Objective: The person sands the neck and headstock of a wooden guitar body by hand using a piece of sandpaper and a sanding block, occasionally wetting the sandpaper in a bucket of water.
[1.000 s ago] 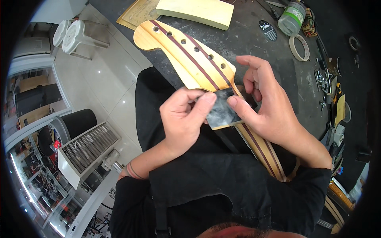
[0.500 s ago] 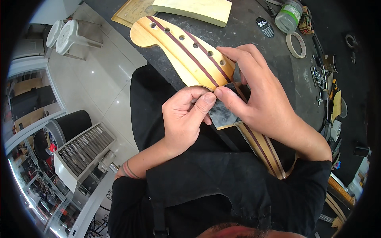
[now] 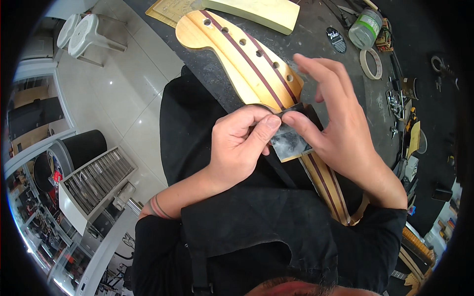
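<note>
A guitar neck (image 3: 326, 183) in light wood with dark red stripes slants across my lap. Its headstock (image 3: 247, 59), pierced by a row of several holes, points up and left over the table edge. A mottled dark grey sheet (image 3: 290, 144), which looks like abrasive paper, wraps the neck just below the headstock. My left hand (image 3: 239, 145) is closed there, thumb and forefinger pinching the sheet's edge. My right hand (image 3: 340, 111) is open, its fingers lifted off the headstock and apart. Its thumb tip rests by the sheet, next to my left thumb.
On the dark table (image 3: 316, 64) lie a pale yellow block (image 3: 256, 12), a roll of tape (image 3: 370, 64), a clear jar (image 3: 365, 28) and a round-ended dark sticker (image 3: 336, 40). Small metal parts (image 3: 394, 104) sit farther right. White stools (image 3: 91, 37) stand on the tiled floor at left.
The fingers of my right hand have come up off the headstock edge and spread. The neck and both hands appear slightly farther right in the picture. My left hand keeps its pinch.
</note>
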The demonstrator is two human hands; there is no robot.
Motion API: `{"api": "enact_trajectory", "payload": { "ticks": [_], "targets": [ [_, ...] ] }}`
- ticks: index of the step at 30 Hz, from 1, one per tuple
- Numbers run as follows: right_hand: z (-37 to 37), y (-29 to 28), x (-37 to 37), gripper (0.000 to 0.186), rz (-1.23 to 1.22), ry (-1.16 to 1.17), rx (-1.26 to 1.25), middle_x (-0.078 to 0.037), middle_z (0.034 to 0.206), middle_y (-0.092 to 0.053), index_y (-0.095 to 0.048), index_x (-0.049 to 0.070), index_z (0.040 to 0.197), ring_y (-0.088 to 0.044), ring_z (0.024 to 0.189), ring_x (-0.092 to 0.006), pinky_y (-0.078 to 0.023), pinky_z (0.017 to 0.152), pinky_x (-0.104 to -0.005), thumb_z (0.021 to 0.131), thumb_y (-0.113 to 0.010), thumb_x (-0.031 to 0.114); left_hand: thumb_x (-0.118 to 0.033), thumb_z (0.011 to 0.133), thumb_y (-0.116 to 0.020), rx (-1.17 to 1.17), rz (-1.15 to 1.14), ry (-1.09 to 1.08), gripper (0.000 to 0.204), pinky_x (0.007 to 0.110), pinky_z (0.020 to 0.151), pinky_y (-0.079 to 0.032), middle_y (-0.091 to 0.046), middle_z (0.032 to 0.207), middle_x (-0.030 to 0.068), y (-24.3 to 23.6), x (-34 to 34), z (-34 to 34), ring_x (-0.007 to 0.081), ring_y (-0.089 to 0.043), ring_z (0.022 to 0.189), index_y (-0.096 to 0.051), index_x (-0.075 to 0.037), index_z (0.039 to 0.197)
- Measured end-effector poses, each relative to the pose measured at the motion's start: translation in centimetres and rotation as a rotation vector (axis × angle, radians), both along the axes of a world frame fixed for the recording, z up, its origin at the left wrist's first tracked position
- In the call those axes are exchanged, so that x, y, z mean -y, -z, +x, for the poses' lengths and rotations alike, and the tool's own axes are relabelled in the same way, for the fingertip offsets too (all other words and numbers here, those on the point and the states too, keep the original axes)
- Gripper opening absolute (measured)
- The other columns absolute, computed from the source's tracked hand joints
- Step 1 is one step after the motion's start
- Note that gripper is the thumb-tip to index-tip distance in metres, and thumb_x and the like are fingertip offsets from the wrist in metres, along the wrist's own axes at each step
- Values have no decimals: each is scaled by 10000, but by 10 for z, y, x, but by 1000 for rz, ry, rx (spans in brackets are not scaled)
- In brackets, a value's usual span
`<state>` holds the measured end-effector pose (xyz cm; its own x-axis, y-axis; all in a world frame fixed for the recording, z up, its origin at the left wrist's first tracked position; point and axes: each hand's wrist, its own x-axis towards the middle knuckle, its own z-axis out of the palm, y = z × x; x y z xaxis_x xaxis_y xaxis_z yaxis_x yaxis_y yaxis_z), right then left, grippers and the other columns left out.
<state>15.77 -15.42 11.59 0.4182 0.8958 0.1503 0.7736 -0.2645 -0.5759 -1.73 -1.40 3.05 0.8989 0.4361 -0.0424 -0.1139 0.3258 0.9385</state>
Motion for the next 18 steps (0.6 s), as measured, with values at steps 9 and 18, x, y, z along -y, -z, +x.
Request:
{"api": "enact_trajectory", "payload": {
  "ticks": [9, 18],
  "targets": [
    [-8, 0, -6, 947, 58, 10, 113, -205, 1598, -573, -530, 81, 1744, -632, 1314, -368, -591, 1035, -444, 910, -979, 81, -144, 1204, -746, -20, -13, -96, 214, 243, 617, -550, -774, 927, 42, -5, 0, 0, 67, -683, 707, -807, 53, 1143],
    [-10, -3, -12, 977, 57, -14, 219, -207, 1634, -542, -516, 60, 1732, -564, 1484, -385, -528, 1220, -494, 875, -984, 27, -134, 1198, -754, -31, -10, -118, 196, 239, 607, -550, -787, 912, 46, -3, -5, -2, 74, -697, 697, -809, 50, 1156]
  ]
}}
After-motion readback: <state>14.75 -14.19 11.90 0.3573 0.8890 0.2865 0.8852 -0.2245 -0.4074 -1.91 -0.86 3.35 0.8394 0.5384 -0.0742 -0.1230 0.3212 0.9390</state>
